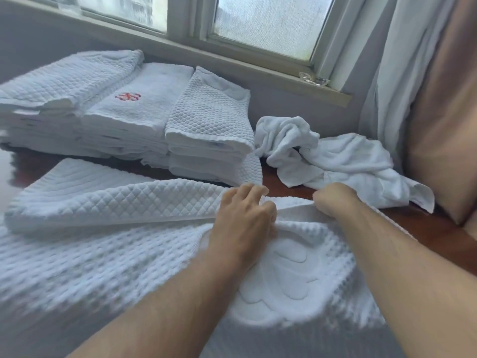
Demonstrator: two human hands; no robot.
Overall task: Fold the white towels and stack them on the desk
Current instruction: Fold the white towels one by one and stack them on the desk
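— Where's the one being folded?

— The waffle-weave towel [124,257] lies spread over the near edge of the tabletop [433,228], and its far part is doubled back into a thick fold. The left hand [242,223] has its fingers curled onto that fold's hem. The right hand [333,200], just beside it, is closed like a fist, pinching the same hem.

— How will it handle?

— Soft and limp, I'd judge, but thick and fairly heavy for cloth, so it should sag wherever it isn't held. It's best taken at the hem, with the hands well apart toward the corners, so the fold comes over square.

— Any writing?

— None legible. A raised emblem [286,277] is woven into the towel between the wrists. A red embroidered emblem [128,96] sits on the middle stack of the folded towels [124,125] along the far left edge. I can't read either one. A crumpled towel [335,161] waits at the far right corner.
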